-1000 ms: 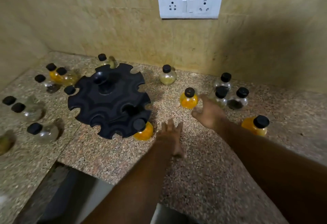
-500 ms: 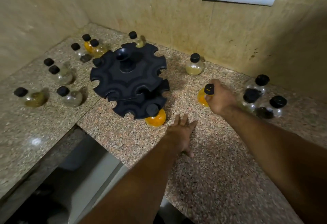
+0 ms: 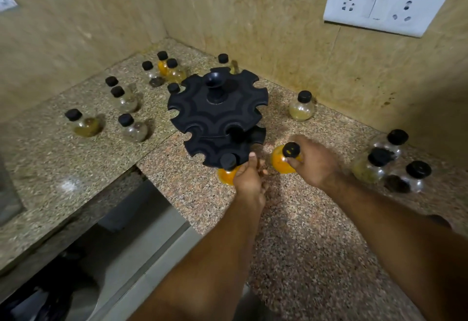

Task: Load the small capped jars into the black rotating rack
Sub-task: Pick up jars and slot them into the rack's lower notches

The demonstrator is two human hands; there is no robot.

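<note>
Two hands work at the near edge of the black rack (image 3: 217,118). My left hand (image 3: 249,178) lies against its lower tier at 5 o'clock, beside the orange jar (image 3: 225,176) already hanging in a notch; blur hides whether it grips or only steadies. My right hand (image 3: 314,164) clasps a second orange jar (image 3: 281,163), just off the rack at 4 o'clock. I judge this the carry-to-slot step: its neck must slide into an empty notch. Loose jars (image 3: 133,128) wait on the desk (image 3: 177,183) from 9 to 11 and at 3 o'clock.
</note>
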